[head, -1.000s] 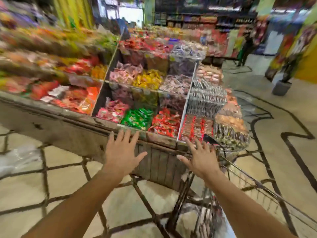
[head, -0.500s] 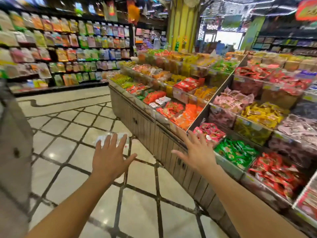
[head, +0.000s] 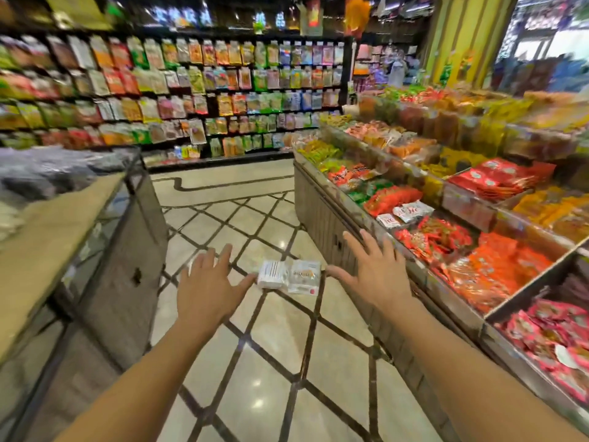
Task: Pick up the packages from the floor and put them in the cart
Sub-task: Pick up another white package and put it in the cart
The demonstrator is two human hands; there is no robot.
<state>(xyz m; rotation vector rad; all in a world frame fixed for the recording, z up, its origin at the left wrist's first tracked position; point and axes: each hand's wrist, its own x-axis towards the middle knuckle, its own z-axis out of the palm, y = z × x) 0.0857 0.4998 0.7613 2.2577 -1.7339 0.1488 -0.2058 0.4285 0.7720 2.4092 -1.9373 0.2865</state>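
The floor was polished pale tile crossed by dark diagonal lines, glossy enough to throw back the ceiling lights. That gloss was the main hazard: flat packets on a slick tile would likely skate away under a hasty swipe instead of lifting, and a quick crouch on it could cost the person their footing.

The long display bin on the right had a ribbed wooden-looking side and a hard rim, heaped with crinkly red, orange and green foil packets. It stood close to the right arm, so a wide reach might have clipped the rim or knocked stock down. On the left sat a boxy counter with a dark metal frame and a tan top; the aisle between the two was narrow.

The packages lay on the floor between the two hands and well ahead of them: two flat, squarish, white plastic-wrapped packs, touching side by side, one printed with a barcode, the other with an orange mark. Thin and smooth, they offered little edge to pinch. A further pale packet seemed to lie behind the left hand, though it was mostly hidden. The cart was out of view.

The left hand and right hand each held nothing, grip loose, fingers spread and straight, palms down above the floor.
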